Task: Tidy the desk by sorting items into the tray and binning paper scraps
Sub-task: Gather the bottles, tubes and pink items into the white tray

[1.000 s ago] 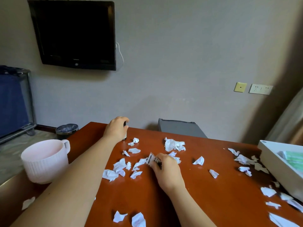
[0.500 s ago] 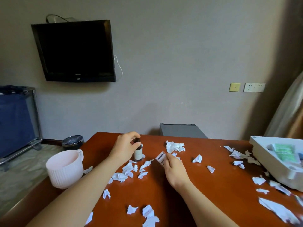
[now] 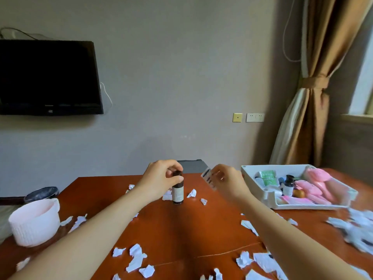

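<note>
The small dark bottle [image 3: 177, 189] hangs upright above the middle of the desk [image 3: 181, 229], its cap pinched between the thumb and fingers of my left hand [image 3: 161, 178]. Just to its right, my right hand [image 3: 226, 181] grips a small flat printed packet [image 3: 209, 178] by its edge, tilted. Torn paper scraps [image 3: 137, 257] lie scattered all over the wood, near and far. At the far right sits the white tray [image 3: 254, 182], already holding another bottle, tubes and pink items. On the near left edge stands a pale pink bin [image 3: 35, 225].
</note>
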Motion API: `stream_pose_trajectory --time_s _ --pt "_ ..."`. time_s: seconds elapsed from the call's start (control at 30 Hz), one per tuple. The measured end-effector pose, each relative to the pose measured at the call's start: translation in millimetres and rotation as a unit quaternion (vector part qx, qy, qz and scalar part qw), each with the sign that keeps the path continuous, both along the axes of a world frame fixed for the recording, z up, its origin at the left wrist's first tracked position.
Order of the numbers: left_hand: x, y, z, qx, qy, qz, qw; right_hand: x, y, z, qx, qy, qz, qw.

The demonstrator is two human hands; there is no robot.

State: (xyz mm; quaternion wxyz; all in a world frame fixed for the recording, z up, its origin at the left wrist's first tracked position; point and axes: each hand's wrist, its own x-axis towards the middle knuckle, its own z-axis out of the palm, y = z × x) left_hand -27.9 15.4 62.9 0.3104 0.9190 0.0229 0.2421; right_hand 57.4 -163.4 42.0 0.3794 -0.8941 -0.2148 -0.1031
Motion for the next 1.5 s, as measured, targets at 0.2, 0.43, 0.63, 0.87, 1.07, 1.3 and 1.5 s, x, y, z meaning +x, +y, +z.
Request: stream_pose_trajectory --time_s 0.2,0.43,0.63,0.87,1.07,1.3,1.5 --pt "10.9 -68.8 3.9 0.001 -0.014 -0.061 0.998 -2.3 -72.8 18.5 -0.030 -0.030 -0.050 0.998" --pt "48.3 -145.0 8.6 0.009 -0.063 -0.093 0.994 13.6 -153.1 31.0 -0.036 -0.035 -0.116 0.992" --pt "95.1 -189.6 5.9 0.025 -0.094 -0.100 0.990 32.7 -193.7 14.3 -0.030 -0.008 -0.159 0.987" --pt "155.7 -204.5 -9.1 0.041 -0.054 -0.092 0.993 70.9 -198.4 -22.0 -0.007 0.018 -0.160 0.987" --pt "203.3 -203.3 -29.0 0.066 0.005 -0.042 0.997 102.0 -182.2 -46.8 -0.015 0.032 -0.136 0.990" --pt "235.9 -202.3 -55.0 0.089 0.051 -0.010 0.995 122.3 -170.9 -62.0 -0.064 0.048 -0.115 0.990" --pt "251.8 -204.7 -62.7 0.110 0.085 -0.015 0.990 127.1 -173.8 -75.2 -0.089 0.068 -0.087 0.990"
